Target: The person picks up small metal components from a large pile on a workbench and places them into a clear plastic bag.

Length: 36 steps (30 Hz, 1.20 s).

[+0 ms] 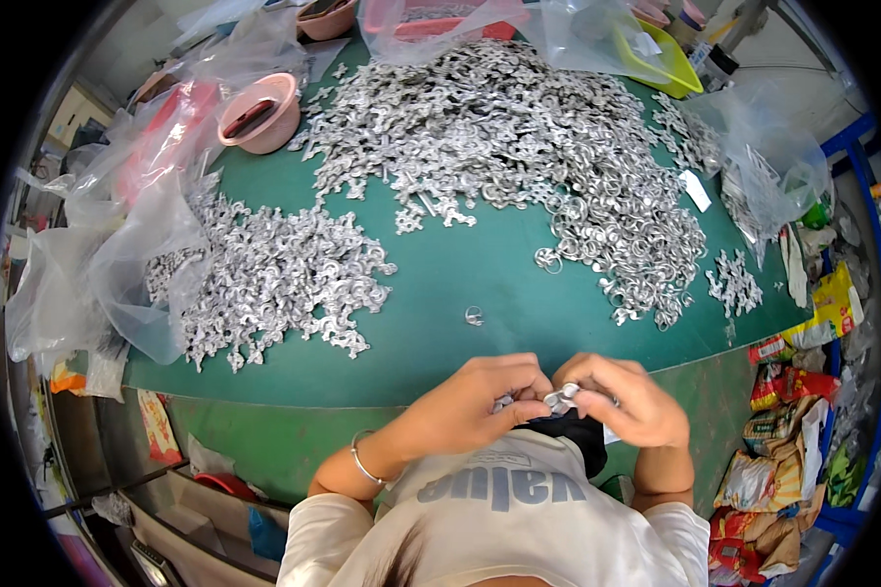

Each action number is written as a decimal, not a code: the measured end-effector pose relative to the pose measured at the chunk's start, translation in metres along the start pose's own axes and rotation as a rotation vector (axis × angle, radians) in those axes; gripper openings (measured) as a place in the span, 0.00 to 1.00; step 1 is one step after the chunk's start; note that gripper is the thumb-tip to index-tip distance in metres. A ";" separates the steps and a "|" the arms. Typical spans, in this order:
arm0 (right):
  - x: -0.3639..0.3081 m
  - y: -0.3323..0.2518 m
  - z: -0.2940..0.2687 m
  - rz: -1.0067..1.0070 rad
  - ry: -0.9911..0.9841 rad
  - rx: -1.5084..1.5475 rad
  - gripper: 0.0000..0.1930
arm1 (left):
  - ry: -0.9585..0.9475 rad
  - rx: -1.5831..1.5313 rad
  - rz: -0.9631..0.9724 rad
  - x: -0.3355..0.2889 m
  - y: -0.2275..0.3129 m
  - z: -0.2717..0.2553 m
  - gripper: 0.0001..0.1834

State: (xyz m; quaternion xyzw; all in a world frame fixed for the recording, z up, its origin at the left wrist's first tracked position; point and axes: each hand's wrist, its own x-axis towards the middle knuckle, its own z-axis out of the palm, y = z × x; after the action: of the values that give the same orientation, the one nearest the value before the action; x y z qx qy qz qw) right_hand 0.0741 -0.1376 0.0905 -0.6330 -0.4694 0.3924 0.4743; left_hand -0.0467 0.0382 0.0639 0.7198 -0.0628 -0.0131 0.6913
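Close to my body, just past the table's near edge, my left hand (485,403) and my right hand (634,401) meet with fingers closed. Between their fingertips is a small silver metal casting (564,395), which both appear to pinch. Another bit of silver metal shows at the left fingers, partly hidden. One loose metal ring (474,316) lies on the green table (440,264) beyond my hands. To the left spreads a heap of small castings (284,279); a larger heap of castings (470,117) covers the back, with a pile of rings (646,245) at its right.
A pink bowl (269,127) with a phone in it stands at back left, beside clear plastic bags (147,264). Far back are a pink basket (440,26) and a yellow-green tray (668,64). A small cluster of castings (734,284) sits right. Colourful packages (778,460) fill a blue rack.
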 end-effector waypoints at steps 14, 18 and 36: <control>0.027 0.068 0.040 0.295 0.332 0.802 0.07 | 0.705 0.560 -0.160 -0.007 -0.064 -0.005 0.10; 0.034 0.070 0.039 0.279 0.354 0.887 0.07 | 0.683 0.644 -0.141 -0.002 -0.076 -0.008 0.10; 0.017 0.021 0.028 -0.148 0.391 0.170 0.05 | 0.079 -0.419 -0.227 0.009 0.003 -0.023 0.08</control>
State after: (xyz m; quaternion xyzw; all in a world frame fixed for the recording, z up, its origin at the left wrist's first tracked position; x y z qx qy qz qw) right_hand 0.0566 -0.1172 0.0629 -0.6185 -0.3789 0.2647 0.6355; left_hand -0.0354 0.0594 0.0686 0.5628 0.0498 -0.0755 0.8216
